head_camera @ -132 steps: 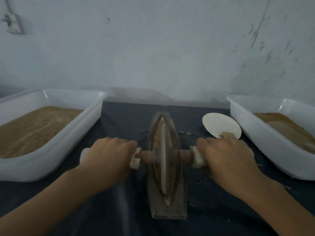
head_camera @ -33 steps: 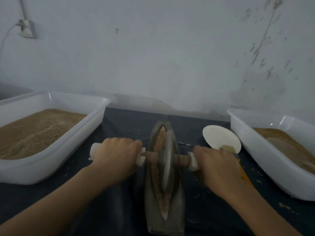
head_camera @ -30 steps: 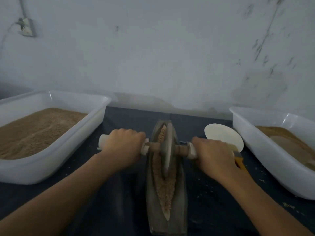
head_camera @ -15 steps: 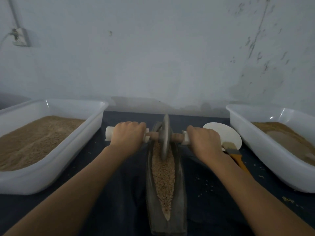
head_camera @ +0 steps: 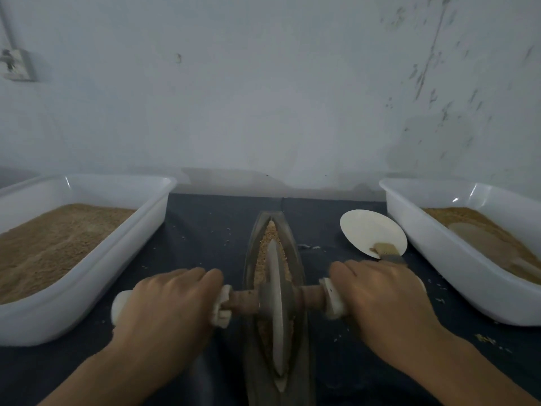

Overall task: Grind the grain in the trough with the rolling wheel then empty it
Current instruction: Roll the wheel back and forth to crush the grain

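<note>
My left hand (head_camera: pixel 167 306) & right hand (head_camera: pixel 380 300) both grip the axle of the rolling wheel (head_camera: pixel 276 312); wheel upright mid-trough (head_camera: pixel 297 259), coarse tan grain (head_camera: pixel 270 232) heaped at far end.

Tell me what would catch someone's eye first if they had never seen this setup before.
Dead centre, two hands, the left hand and the right hand, grip the white handles of a rolling wheel standing in a narrow boat-shaped trough of grain on a dark cloth. Either side sit big white tubs: the left tub heaped with tan meal, the right tub holding darker brown material.
</note>
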The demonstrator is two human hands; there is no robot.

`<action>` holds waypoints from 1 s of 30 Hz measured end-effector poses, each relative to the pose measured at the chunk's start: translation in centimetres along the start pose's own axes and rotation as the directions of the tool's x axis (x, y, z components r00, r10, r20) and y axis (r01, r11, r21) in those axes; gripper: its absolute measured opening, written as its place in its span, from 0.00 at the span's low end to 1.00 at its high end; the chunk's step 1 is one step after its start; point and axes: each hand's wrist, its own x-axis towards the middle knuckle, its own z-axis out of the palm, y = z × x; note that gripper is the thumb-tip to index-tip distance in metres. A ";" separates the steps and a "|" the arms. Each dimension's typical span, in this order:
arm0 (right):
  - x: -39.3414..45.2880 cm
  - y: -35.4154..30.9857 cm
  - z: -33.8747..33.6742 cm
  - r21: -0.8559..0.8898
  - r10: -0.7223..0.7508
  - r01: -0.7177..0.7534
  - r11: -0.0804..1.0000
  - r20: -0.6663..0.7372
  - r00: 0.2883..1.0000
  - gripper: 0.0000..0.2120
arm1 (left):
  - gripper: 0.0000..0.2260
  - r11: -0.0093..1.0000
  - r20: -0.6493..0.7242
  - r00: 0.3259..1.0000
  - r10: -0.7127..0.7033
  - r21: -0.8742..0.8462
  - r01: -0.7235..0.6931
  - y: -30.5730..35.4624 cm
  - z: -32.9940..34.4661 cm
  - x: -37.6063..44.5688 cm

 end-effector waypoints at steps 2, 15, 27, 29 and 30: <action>0.9 0.2 1.3 0.007 0.038 -0.039 0.999 0.127 0.991 0.20 | 0.19 0.997 0.055 0.998 -0.034 0.076 0.030 -0.2 1.5 1.7; 9.2 4.0 9.7 -0.167 0.222 -0.196 0.966 0.154 0.963 0.11 | 0.14 0.972 -0.005 0.980 -0.201 0.121 0.200 -3.7 7.2 11.2; 0.1 -1.0 -1.4 -0.029 0.050 -0.048 0.998 0.081 0.995 0.23 | 0.17 0.986 0.207 0.967 -0.146 0.104 0.126 0.4 -0.2 1.1; -0.1 -0.7 -1.9 -0.032 0.046 -0.044 0.998 0.066 0.997 0.24 | 0.18 0.986 0.210 0.968 -0.137 0.118 0.114 0.6 -1.1 0.6; -0.1 -0.6 -1.8 -0.022 0.042 -0.041 0.999 0.074 0.996 0.25 | 0.19 0.986 0.211 0.968 -0.138 0.120 0.114 0.6 -1.1 0.6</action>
